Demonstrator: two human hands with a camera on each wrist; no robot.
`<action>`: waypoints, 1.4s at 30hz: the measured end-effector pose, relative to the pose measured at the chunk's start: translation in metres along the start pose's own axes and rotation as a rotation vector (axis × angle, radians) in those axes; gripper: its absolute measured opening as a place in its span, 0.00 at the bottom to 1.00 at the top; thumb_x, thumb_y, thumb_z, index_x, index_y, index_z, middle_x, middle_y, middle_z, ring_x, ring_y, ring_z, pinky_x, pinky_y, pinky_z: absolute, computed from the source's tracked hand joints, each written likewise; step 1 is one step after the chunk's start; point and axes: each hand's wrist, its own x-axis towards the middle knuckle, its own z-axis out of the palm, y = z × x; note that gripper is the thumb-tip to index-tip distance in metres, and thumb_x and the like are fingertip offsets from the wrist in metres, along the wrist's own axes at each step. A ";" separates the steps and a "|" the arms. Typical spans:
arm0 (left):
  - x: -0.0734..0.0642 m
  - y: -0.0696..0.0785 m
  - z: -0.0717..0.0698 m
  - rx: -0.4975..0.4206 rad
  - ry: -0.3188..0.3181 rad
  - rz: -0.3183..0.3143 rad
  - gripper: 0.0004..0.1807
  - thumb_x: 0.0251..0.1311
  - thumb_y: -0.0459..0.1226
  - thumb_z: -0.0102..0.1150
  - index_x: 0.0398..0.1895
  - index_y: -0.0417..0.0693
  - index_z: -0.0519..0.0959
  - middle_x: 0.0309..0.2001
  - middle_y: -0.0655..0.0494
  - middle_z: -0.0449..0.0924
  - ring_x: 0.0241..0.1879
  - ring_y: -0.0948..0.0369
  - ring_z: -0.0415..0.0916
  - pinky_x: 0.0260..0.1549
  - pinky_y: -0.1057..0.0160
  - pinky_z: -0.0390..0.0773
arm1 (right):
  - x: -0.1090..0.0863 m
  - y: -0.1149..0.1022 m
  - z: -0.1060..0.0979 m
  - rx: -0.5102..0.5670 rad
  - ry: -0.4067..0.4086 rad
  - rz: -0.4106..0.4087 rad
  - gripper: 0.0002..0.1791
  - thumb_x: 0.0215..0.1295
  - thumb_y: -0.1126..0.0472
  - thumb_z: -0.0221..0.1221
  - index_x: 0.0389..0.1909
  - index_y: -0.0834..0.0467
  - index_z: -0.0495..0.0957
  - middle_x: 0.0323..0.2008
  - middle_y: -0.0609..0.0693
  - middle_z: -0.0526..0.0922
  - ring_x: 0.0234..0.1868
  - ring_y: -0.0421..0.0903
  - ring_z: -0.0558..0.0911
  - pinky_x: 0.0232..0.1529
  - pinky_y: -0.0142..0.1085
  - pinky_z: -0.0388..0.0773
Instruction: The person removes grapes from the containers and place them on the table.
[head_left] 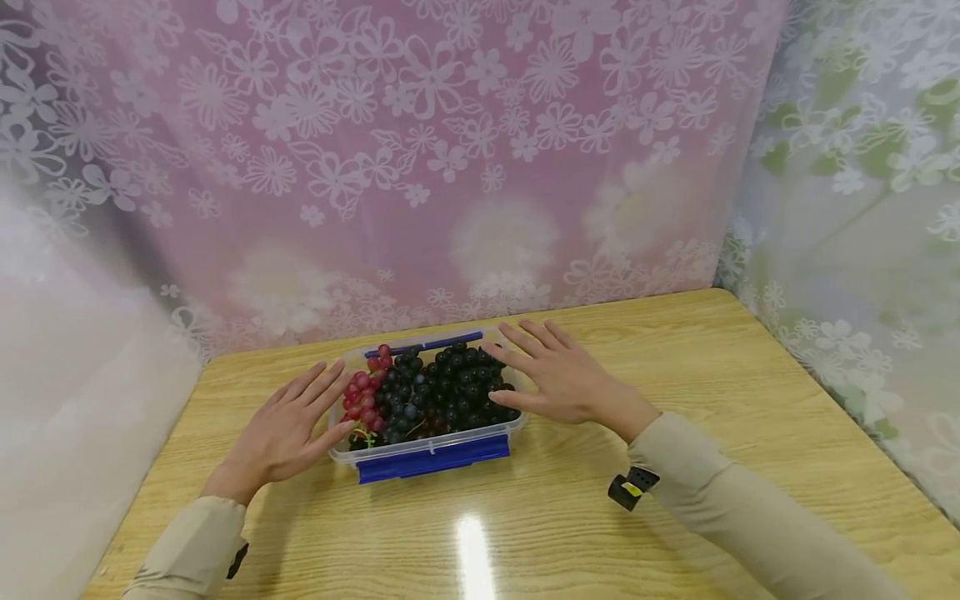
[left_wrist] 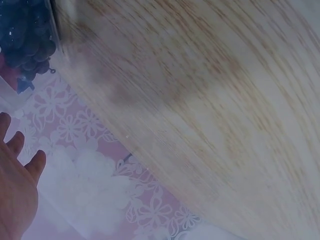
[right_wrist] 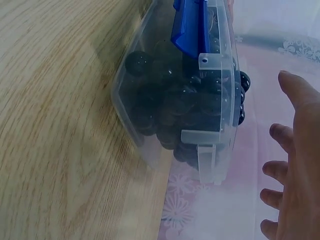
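Note:
A clear plastic container (head_left: 431, 443) with blue side clips (head_left: 433, 459) stands on the table, filled with grapes. Red grapes (head_left: 363, 395) lie at its left end, and dark grapes (head_left: 465, 385) fill the middle and right. My left hand (head_left: 288, 429) is at the left end, fingers straight and spread, holding nothing. Over the right end is my right hand (head_left: 558, 375), its fingers also extended and empty. In the right wrist view, the right hand (right_wrist: 302, 165) is apart from the container wall (right_wrist: 165, 115). The left wrist view catches only part of the left hand (left_wrist: 17, 187).
The wooden table (head_left: 637, 517) extends around the container. Behind it hangs a pink flowered cloth (head_left: 420, 167), with a pale flowered cloth (head_left: 862, 250) on the right and a whitish one (head_left: 67, 375) on the left. A black wrist strap (head_left: 633, 487) sits at the right cuff.

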 end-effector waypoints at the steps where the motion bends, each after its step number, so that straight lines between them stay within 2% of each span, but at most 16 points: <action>1: 0.000 0.000 0.000 -0.001 0.000 0.001 0.39 0.66 0.59 0.47 0.75 0.50 0.56 0.75 0.53 0.48 0.72 0.49 0.45 0.63 0.42 0.55 | 0.001 -0.001 0.000 -0.003 -0.006 0.001 0.41 0.65 0.26 0.33 0.75 0.41 0.49 0.75 0.47 0.43 0.74 0.50 0.42 0.71 0.52 0.38; 17: 0.007 0.001 -0.004 0.008 -0.026 0.001 0.40 0.66 0.60 0.45 0.75 0.51 0.54 0.75 0.53 0.46 0.72 0.49 0.44 0.64 0.42 0.54 | 0.017 -0.015 0.003 -0.059 -0.023 -0.081 0.36 0.70 0.31 0.34 0.75 0.41 0.50 0.74 0.50 0.51 0.73 0.53 0.50 0.70 0.52 0.43; 25: 0.005 0.002 -0.002 0.006 -0.020 -0.008 0.40 0.66 0.60 0.45 0.75 0.50 0.54 0.75 0.54 0.46 0.72 0.49 0.44 0.64 0.43 0.54 | 0.023 -0.019 0.006 -0.041 -0.040 -0.158 0.33 0.71 0.40 0.47 0.73 0.47 0.57 0.71 0.52 0.59 0.69 0.55 0.58 0.67 0.53 0.54; 34: 0.002 0.001 0.000 0.006 -0.019 -0.023 0.40 0.66 0.60 0.45 0.75 0.51 0.53 0.75 0.54 0.45 0.72 0.50 0.44 0.64 0.42 0.55 | 0.031 -0.026 0.006 -0.099 -0.018 -0.213 0.27 0.71 0.47 0.52 0.69 0.48 0.66 0.64 0.53 0.69 0.63 0.53 0.66 0.63 0.50 0.63; 37: 0.001 0.001 0.001 -0.003 -0.019 -0.028 0.40 0.66 0.60 0.45 0.75 0.51 0.53 0.75 0.54 0.45 0.72 0.50 0.44 0.63 0.41 0.56 | 0.033 -0.027 0.007 -0.114 -0.018 -0.217 0.27 0.70 0.47 0.53 0.67 0.49 0.68 0.62 0.53 0.70 0.62 0.53 0.68 0.63 0.50 0.64; 42: -0.001 0.001 0.003 -0.022 -0.003 -0.029 0.39 0.66 0.58 0.46 0.75 0.50 0.55 0.75 0.53 0.46 0.72 0.48 0.46 0.62 0.40 0.57 | 0.035 -0.029 0.007 -0.133 -0.003 -0.211 0.26 0.69 0.46 0.54 0.66 0.48 0.70 0.60 0.52 0.71 0.60 0.52 0.68 0.66 0.49 0.59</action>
